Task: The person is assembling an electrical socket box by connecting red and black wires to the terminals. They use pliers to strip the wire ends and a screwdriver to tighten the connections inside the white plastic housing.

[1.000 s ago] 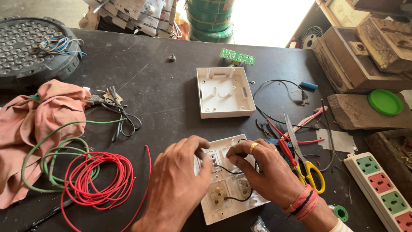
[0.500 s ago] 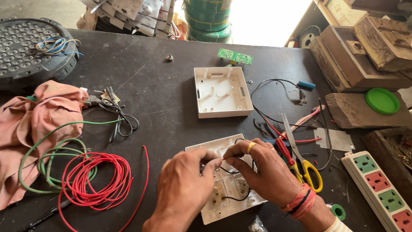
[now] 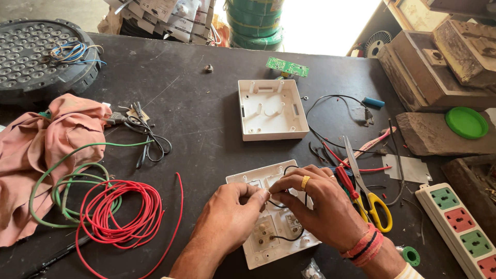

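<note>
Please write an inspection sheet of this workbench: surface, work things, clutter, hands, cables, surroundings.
Surface: dark table, scuffed and dusty.
Job's things: white switch plate lying back side up, with a thin black wire on it; empty white box behind.
Clutter: yellow-handled scissors, pink cloth, green circuit board, socket strip.
Hands: left hand and right hand meet fingertip to fingertip over the plate; whether they pinch anything cannot be told.
Cables: red coil, green coil, black lead.
Surroundings: round studded disc, wooden blocks, green lid.
</note>
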